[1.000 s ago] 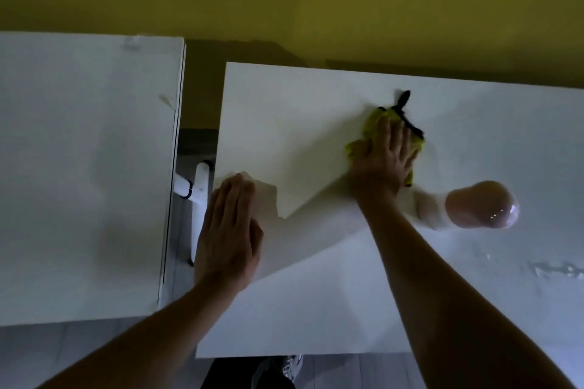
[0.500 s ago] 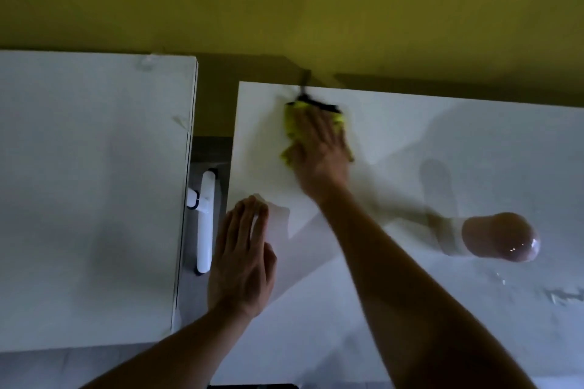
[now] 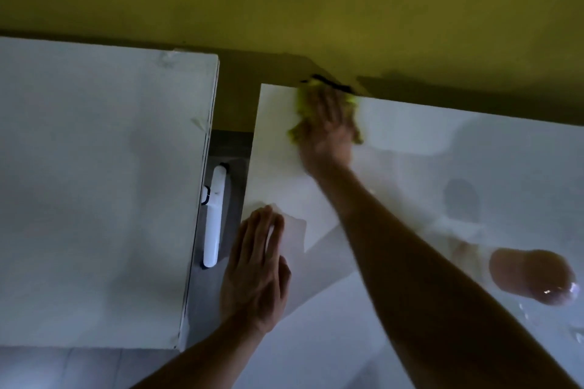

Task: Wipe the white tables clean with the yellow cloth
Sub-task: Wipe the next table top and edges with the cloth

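Two white tables stand side by side against a yellow wall. My right hand (image 3: 328,126) presses the yellow cloth (image 3: 297,133) flat against the far left corner of the right table (image 3: 442,142), fingers spread over it. The cloth's black edge sticks out at the table's back edge. My left hand (image 3: 256,265) rests flat, fingers straight, on the right table's left edge. The left table (image 3: 94,183) has nothing on it.
A narrow gap between the tables shows a white table foot (image 3: 213,215) on grey floor. A glossy pink reflection (image 3: 531,278) and a few water drops (image 3: 578,335) lie on the right table's right side. The yellow wall (image 3: 284,3) runs directly behind both tables.
My right hand has swept the cloth leftward and away from me, from the table's middle to its far left corner. The left hand has stayed planted on the edge.
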`<state>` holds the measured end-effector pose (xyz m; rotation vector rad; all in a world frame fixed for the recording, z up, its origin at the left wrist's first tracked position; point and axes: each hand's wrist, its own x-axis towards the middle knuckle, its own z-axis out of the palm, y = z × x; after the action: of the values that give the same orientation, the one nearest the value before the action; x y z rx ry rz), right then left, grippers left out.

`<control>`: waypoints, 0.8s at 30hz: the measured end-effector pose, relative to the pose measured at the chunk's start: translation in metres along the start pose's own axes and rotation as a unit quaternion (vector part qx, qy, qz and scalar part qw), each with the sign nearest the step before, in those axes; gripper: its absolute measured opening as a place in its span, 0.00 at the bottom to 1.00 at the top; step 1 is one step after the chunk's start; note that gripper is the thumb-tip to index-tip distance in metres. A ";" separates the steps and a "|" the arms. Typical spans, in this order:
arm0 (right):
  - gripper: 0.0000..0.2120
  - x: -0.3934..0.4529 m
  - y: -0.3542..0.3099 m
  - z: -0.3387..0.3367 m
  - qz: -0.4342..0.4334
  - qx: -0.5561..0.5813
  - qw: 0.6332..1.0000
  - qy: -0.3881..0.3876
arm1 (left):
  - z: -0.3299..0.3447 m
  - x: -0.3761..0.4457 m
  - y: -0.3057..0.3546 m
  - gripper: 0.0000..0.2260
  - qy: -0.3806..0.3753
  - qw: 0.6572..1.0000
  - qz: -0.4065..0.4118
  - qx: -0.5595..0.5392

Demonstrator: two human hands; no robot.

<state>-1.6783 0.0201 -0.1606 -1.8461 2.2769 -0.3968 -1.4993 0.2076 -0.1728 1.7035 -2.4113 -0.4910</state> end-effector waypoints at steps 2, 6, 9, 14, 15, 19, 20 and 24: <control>0.27 0.006 -0.045 0.011 -0.092 0.034 0.995 -0.026 | 0.000 -0.001 0.000 0.27 0.000 1.000 -0.008 0.008; 0.27 0.015 -0.048 0.012 -0.148 0.054 0.986 -0.050 | 0.002 -0.002 -0.001 0.27 -0.009 1.000 -0.014 0.008; 0.28 0.011 0.001 0.000 -0.078 0.055 0.995 -0.002 | 0.000 -0.001 -0.001 0.27 -0.009 1.000 -0.005 0.006; 0.29 0.011 0.106 -0.031 0.116 0.021 0.990 0.076 | -0.001 -0.001 0.000 0.27 0.004 1.000 0.001 0.004; 0.28 0.012 0.116 -0.035 0.145 0.020 0.986 0.085 | -0.001 0.000 0.001 0.26 0.003 1.000 0.001 0.007; 0.29 0.017 0.101 -0.030 0.202 0.013 0.976 0.084 | -0.002 0.000 0.001 0.27 0.004 1.000 -0.001 0.010; 0.30 0.018 0.084 -0.025 0.181 0.004 0.981 0.067 | -0.002 -0.001 0.002 0.27 0.002 1.000 -0.001 0.010; 0.30 0.007 -0.026 0.007 -0.050 0.027 0.998 -0.020 | -0.002 -0.001 0.001 0.27 0.004 1.000 -0.006 0.018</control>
<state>-1.6536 0.0080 -0.1585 -1.9288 2.1318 -0.4288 -1.4996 0.2085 -0.1703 1.7304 -2.4204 -0.4445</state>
